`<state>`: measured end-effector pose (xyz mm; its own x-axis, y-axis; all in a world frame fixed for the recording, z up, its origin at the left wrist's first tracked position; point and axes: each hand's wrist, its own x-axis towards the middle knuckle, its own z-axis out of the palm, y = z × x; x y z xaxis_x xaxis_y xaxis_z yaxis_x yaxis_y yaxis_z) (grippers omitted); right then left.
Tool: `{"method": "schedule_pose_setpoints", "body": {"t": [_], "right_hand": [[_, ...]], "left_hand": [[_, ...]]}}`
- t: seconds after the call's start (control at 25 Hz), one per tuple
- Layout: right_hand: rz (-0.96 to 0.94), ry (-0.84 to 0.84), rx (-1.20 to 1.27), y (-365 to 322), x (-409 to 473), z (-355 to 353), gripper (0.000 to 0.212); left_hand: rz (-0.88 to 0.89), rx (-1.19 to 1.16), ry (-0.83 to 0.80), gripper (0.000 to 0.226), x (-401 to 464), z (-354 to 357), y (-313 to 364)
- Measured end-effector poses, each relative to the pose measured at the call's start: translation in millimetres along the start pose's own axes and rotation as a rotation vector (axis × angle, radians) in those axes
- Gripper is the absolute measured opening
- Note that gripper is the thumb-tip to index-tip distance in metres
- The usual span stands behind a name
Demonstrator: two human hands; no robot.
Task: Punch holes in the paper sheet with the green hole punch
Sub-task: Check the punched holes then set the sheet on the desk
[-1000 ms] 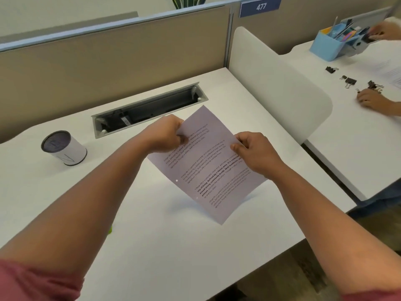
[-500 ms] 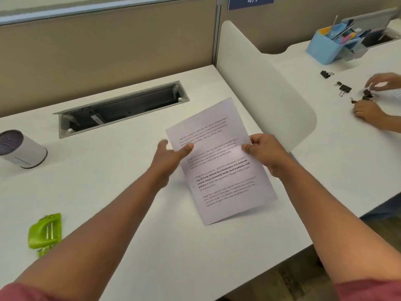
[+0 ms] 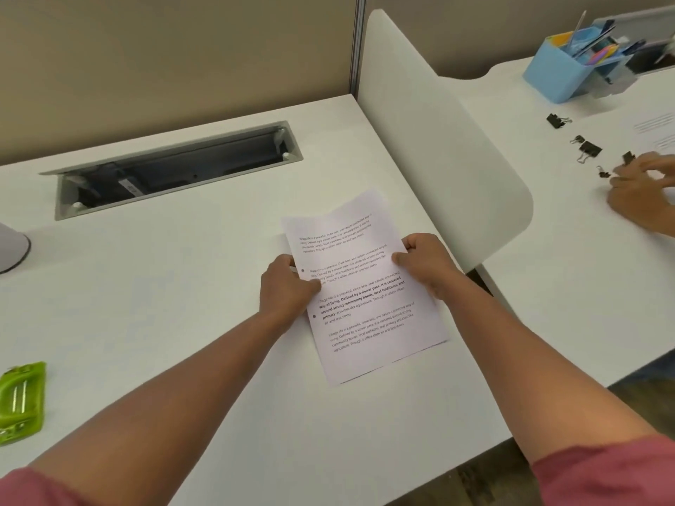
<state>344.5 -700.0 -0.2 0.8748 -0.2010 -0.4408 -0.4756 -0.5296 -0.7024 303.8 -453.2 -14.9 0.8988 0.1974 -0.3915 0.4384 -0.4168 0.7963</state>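
Near the right edge of the white desk (image 3: 182,304) lies the paper sheet (image 3: 369,315), printed side up and turned a little askew, its far end curling slightly off the surface; two small dark dots show along its left margin, which I judge to be holes already punched; the left hand (image 3: 288,290) pinches that left margin between thumb and curled fingers, and the right hand (image 3: 423,264) grips the right edge the same way, thumb on top; a single sheet like this should be very light, limp and easy to crease or tear, so it is best held by opposite edges as now, or slid flat rather than lifted by one corner; the green hole punch (image 3: 22,399) rests well apart at the near left of the desk, untouched; it looks rigid plastic with metal parts, best taken across its body; the desktop is smooth and likely slippery for paper; a recessed cable tray (image 3: 175,169) sits towards the back, a white divider (image 3: 438,140) stands to the right, and beyond it another person's hand (image 3: 639,195) works among black binder clips (image 3: 588,149) near a blue organiser (image 3: 562,73).
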Motion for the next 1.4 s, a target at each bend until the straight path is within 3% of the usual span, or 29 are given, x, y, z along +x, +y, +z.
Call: {"method": "schedule_pose_setpoints", "body": {"t": [0.12, 0.32, 0.48, 0.68, 0.88, 1.4], "right_hand": [[-0.041, 0.079, -0.121, 4, 7, 5, 0.034], [-0.066, 0.131, -0.271, 7, 5, 6, 0.017], [-0.088, 0.127, -0.303, 9, 5, 6, 0.035], [-0.193, 0.173, -0.370, 14, 2, 13, 0.060], [-0.327, -0.048, -0.626, 14, -6, 28, 0.080], [-0.347, -0.015, -0.543, 18, -13, 33, 0.077]], "left_hand": [[0.031, 0.073, 0.024, 0.042, -2, 4, 3], [0.063, 0.165, 0.031, 0.054, -1, 6, 4], [0.089, 0.367, 0.009, 0.088, 3, 3, 2], [0.099, 0.480, -0.025, 0.074, 7, 2, -4], [0.099, 0.484, -0.030, 0.075, 7, 1, -3], [0.175, 0.436, -0.049, 0.081, 10, -5, -14]]}}
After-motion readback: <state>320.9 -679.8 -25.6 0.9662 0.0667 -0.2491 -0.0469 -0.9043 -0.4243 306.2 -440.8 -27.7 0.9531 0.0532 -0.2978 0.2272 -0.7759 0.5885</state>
